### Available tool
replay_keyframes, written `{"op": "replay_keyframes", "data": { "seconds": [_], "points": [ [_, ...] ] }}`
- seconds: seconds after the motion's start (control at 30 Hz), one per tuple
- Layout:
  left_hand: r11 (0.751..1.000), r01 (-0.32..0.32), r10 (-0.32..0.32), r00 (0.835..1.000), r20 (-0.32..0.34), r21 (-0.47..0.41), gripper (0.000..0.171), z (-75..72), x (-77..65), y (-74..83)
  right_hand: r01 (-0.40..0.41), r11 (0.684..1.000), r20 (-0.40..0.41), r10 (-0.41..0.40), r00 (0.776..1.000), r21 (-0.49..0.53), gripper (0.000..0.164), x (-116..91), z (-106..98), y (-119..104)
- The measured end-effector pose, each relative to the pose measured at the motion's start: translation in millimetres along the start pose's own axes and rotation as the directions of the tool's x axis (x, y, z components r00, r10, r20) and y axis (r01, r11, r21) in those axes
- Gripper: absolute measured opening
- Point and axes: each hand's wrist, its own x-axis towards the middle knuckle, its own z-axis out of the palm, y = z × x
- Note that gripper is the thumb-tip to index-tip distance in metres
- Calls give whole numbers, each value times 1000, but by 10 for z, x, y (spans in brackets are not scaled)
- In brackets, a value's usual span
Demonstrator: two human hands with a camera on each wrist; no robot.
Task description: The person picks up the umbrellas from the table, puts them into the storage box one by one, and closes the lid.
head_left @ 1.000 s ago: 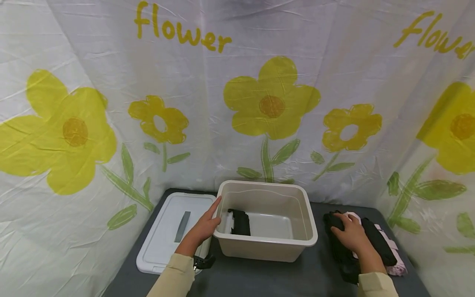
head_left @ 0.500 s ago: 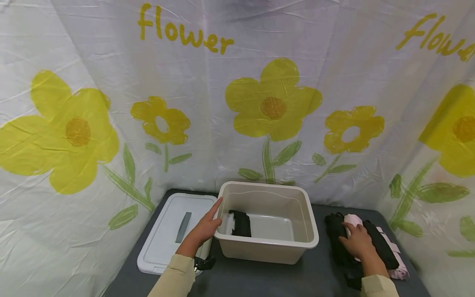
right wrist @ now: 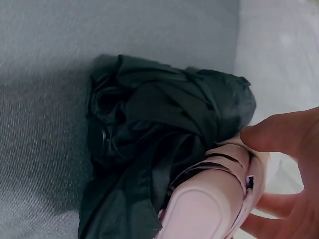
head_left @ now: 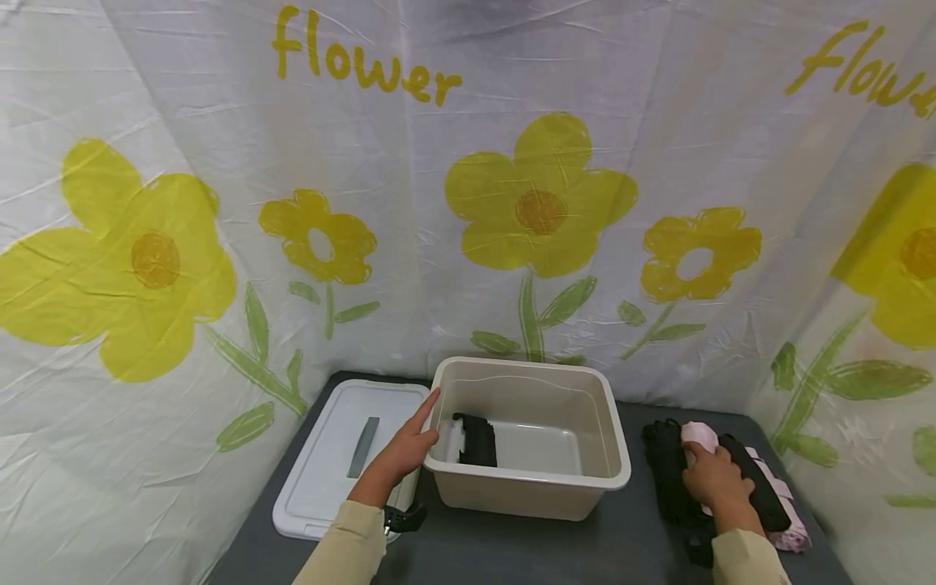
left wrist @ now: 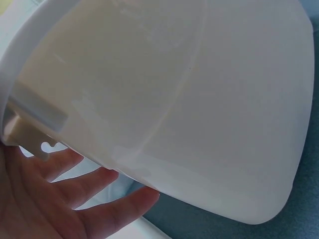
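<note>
My right hand (head_left: 717, 479) holds a folded pink umbrella (head_left: 699, 435), thumb on one side and fingers on the other. In the right wrist view the pink umbrella's rounded end (right wrist: 197, 211) points toward the camera. A bundled black umbrella (right wrist: 159, 104) lies against it. A beige plastic bin (head_left: 512, 497) stands mid-table, with a black folded bundle (head_left: 477, 441) at its inner left. My left hand (head_left: 400, 451) rests at the bin's left rim, index finger straight. In the left wrist view several spread fingers (left wrist: 119, 209) touch the bin's outer wall (left wrist: 224, 124).
A white lid (head_left: 314, 479) with a grey strip lies left of the bin. Right of my right hand are another black bundle (head_left: 753, 479) and a pink one (head_left: 786, 532). Behind the dark table (head_left: 541, 552) hangs a flower-painted curtain (head_left: 409, 301).
My right hand has shifted right from the leftmost black umbrella to the pink one, and its fingers have closed around it. The left hand has stayed at the bin's rim.
</note>
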Motion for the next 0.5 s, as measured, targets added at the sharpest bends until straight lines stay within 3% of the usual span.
{"op": "replay_keyframes", "data": {
  "seconds": [0.23, 0.5],
  "points": [
    [1000, 2, -2, 1000, 17, 14, 76, -19, 39, -73, 72, 993, -29, -75, 997, -89, 51, 98, 50, 50],
    [1000, 23, -23, 1000, 16, 19, 75, -19, 47, -80, 94, 992, -70, -100, 993, -80, 51, 108, 49, 56]
  ]
}}
